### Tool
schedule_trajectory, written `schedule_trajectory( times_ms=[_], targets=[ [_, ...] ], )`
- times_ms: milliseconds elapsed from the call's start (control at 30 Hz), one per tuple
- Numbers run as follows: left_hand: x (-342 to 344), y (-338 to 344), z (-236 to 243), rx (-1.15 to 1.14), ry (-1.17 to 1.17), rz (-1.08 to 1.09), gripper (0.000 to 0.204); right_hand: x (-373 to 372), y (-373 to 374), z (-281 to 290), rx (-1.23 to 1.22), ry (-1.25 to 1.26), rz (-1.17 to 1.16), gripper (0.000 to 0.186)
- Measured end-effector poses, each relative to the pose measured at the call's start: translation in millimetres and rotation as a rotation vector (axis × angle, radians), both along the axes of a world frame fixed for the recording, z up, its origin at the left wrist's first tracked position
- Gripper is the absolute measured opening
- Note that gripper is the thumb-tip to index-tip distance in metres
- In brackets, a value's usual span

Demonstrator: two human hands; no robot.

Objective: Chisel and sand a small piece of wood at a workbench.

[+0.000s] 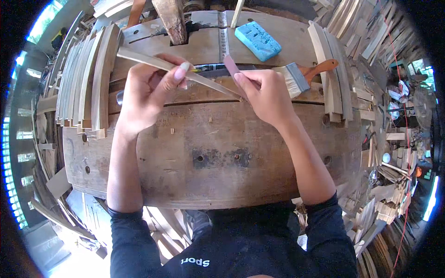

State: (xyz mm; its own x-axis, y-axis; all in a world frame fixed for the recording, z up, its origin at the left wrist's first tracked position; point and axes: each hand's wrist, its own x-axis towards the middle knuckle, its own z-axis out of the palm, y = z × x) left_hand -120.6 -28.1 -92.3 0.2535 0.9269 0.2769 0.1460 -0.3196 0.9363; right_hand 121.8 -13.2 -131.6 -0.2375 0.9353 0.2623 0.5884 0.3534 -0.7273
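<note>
My left hand (150, 90) is closed around a thin pale wooden strip (208, 83), gripping it between thumb and fingers. The strip slants down to the right, its far end near my right hand. With thumb and fingers pinched, my right hand (266, 92) holds a flat pinkish piece of sandpaper (230, 64). That piece stands upright beside the strip's lower end; I cannot tell whether the two touch. Just beyond my right hand lies a wide paintbrush (303, 76) with pale bristles and an orange-brown handle. Farther off is a blue block (257, 41) with a pitted surface.
Under my hands is a worn wooden workbench (181, 176) with holes and a long slot. Stacked wooden strips stand at its left (99, 78) and right (330, 74) ends. A ruler (223, 39) and a rough wooden post (171, 21) are at the back.
</note>
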Motion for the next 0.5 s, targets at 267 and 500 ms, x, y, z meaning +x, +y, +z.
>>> schedule_trajectory(
  times_ms=[267, 500],
  targets=[
    [-2, 5, -6, -0.078, -0.033, -0.051, 0.019, 0, -5, -5, 0.153, -0.117, -0.041, 0.022],
    [1, 8, -9, -0.105, -0.222, -0.005, 0.034, -20, -26, 9, 0.213, 0.094, 0.153, 0.025]
  ],
)
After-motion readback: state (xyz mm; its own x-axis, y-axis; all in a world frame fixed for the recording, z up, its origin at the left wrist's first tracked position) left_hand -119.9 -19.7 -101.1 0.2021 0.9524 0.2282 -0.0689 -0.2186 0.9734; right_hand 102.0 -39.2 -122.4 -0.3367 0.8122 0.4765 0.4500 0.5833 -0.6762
